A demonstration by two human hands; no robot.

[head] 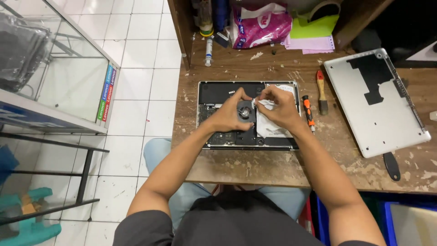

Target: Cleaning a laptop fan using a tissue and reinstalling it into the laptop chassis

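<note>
I had both hands over the open laptop (227,91), which lay bottom-up with its insides showing, in the middle of the worn wooden table (282,168). My left hand (230,114) was curled over the round black fan (246,111), fingers bent down around it and thumb tip meeting the other hand; whether it truly gripped the fan I could not tell. My right hand (280,107) was closed in a pinch on a crumpled white cloth (268,105), held just right of the fan, with more of the white stuff lying on the laptop beneath that wrist.

Just right of the laptop lay a small screwdriver (308,113) with an orange and black handle, and beside it, a little farther right, a brush (321,91) with a wooden handle. Farther right still, the laptop's grey bottom cover (387,118) lay inside-up with a black patch on it, and a black pry tool (391,166) sat at its near edge. At the far side of the table I saw a small tube (208,51), a pink and white bag (259,25) and some green and pink paper (312,34). To the left, off the table, stood a glass cabinet (68,77) on the white tiled floor (141,54).
</note>
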